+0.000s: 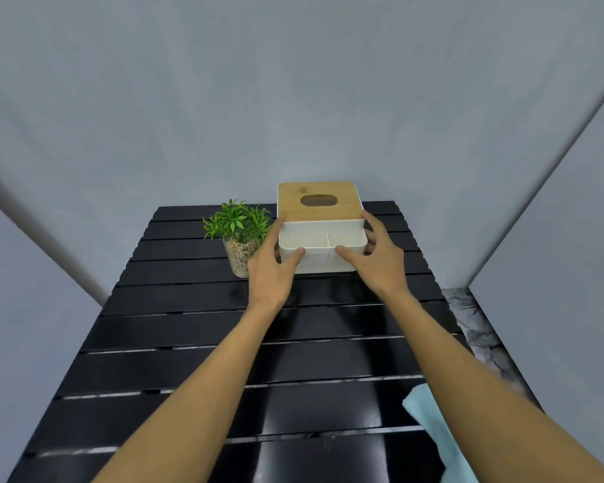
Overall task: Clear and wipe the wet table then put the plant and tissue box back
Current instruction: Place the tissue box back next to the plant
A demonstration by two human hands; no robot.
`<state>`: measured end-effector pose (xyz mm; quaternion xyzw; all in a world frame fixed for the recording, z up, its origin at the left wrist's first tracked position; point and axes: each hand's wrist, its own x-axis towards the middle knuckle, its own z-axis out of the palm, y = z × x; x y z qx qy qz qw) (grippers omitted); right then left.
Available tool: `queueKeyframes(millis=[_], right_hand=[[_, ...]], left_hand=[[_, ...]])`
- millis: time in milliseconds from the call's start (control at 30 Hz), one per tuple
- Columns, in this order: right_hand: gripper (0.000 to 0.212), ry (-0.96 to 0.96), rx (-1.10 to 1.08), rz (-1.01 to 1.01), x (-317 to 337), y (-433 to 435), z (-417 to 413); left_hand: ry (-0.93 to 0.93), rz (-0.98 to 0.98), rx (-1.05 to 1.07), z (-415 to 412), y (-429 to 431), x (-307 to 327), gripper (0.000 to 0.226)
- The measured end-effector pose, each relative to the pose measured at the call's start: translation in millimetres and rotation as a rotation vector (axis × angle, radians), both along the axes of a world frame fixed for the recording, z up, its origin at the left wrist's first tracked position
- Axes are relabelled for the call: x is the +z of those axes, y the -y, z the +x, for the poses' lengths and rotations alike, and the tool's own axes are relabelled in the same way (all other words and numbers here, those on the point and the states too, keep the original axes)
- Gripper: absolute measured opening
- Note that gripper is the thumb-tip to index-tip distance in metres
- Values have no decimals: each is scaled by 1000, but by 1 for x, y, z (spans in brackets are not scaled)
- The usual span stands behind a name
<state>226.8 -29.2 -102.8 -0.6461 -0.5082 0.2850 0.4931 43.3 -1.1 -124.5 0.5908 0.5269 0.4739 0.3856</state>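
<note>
Black slatted table (189, 378) standing in grey-walled corner, carrying everything. White tissue box (323, 245) with bamboo lid sitting at table's far end, probably being set back or lifted. Left hand (271, 273) and right hand (375, 259) clasping box from both sides, steadying wide body. Potted plant (239, 235) standing just left of box. Light blue cloth (433, 423) lying at table's near right edge.
</note>
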Motion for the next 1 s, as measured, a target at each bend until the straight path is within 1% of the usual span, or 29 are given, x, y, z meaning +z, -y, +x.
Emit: queueKeyframes(millis=[1000], right_hand=[[79, 46, 16, -33, 4, 0, -8]], left_hand=[[-6, 35, -4, -12, -2, -2, 68]])
